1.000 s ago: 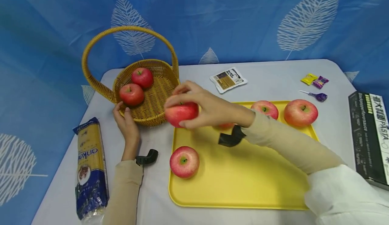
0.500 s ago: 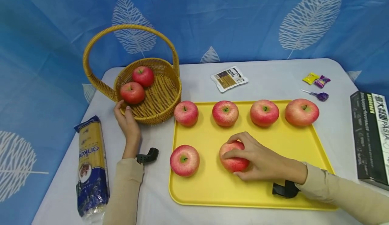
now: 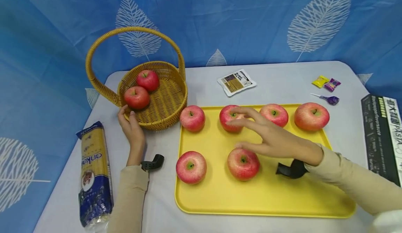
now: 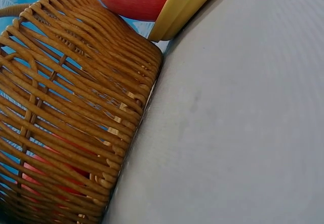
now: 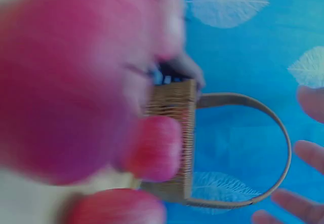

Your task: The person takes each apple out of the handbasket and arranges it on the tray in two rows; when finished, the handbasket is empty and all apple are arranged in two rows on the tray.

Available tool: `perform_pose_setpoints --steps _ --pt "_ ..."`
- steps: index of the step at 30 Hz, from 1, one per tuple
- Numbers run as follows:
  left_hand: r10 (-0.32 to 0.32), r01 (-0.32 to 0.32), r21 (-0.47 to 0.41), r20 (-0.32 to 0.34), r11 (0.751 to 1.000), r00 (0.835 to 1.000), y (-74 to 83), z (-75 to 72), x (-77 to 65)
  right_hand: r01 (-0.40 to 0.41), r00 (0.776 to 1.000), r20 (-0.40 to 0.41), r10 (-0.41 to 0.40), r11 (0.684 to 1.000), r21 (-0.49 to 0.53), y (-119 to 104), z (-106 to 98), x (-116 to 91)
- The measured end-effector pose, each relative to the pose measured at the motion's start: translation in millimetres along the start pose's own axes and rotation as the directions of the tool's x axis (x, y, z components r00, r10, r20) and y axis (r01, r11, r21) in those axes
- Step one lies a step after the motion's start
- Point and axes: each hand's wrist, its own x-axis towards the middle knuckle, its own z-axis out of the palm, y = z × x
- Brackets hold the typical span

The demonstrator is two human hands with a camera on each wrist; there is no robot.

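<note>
At the near-left rim of the wicker basket (image 3: 168, 119), my left hand (image 3: 134, 135) holds on, its thumb over the edge and its fingers partly hidden. Two red apples lie inside the basket, a rear apple (image 3: 147, 80) and a front apple (image 3: 136, 97). My right hand (image 3: 276, 138) hovers over the yellow tray (image 3: 267, 198) with spread fingers and nothing in them. Just below its thumb rests the front-middle apple (image 3: 243, 166). The front-left apple (image 3: 191, 168) sits beside it, and several apples line the tray's back edge, including the back-left apple (image 3: 192, 118).
A spaghetti packet (image 3: 94, 173) lies at the left. Behind the tray is a white sachet (image 3: 237, 82). Wrapped candies (image 3: 321, 81) and a lollipop (image 3: 331, 100) lie at the back right, near a black pasta box (image 3: 381, 135). The basket's tall handle (image 3: 135, 29) arches upward.
My right hand carried an apple from beside the basket to the tray's front middle and let it go there. It has since lifted slightly away. My left hand stayed at the basket.
</note>
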Motion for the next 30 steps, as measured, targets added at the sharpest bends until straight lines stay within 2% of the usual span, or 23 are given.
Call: perform_pose_setpoints --steps 4,8,12,16,19,23,26,30 --pt "-0.006 0.006 -0.003 -0.002 1.000 1.000 0.2 -2.1 2.5 0.038 0.997 -0.075 -0.031 0.995 0.094 2.9 -2.2 58.2" --pt "-0.005 0.005 -0.006 0.007 1.000 1.000 -0.4 -3.1 3.0 0.057 0.993 -0.106 -0.057 0.998 0.004 4.7 11.3 126.0" --pt "-0.019 0.019 -0.008 0.010 1.000 1.000 -0.8 -1.6 0.8 -0.006 1.000 -0.003 0.006 0.993 -0.117 8.3 31.3 186.2" --pt "-0.028 0.028 0.005 -0.002 1.000 1.000 -1.4 0.7 -0.7 -0.059 0.989 0.123 0.079 0.986 -0.154 14.7 50.1 231.0" --pt "-0.021 0.021 0.020 -0.004 1.000 1.000 -2.1 2.2 -1.8 -0.118 0.973 0.182 0.140 0.985 -0.128 18.1 63.9 257.0" --pt "-0.025 0.025 0.046 0.006 0.999 1.000 -2.7 1.3 -4.0 -0.211 0.947 0.227 0.228 0.973 -0.097 15.0 84.9 280.6" --pt "-0.021 0.020 0.038 0.007 0.999 1.000 -1.9 -0.3 -3.7 -0.250 0.929 0.261 0.263 0.965 -0.086 9.0 99.5 291.5" --pt "-0.009 0.009 0.013 0.002 1.000 1.000 -0.6 0.3 -2.2 -0.258 0.915 0.306 0.262 0.965 -0.053 5.0 113.2 298.7"
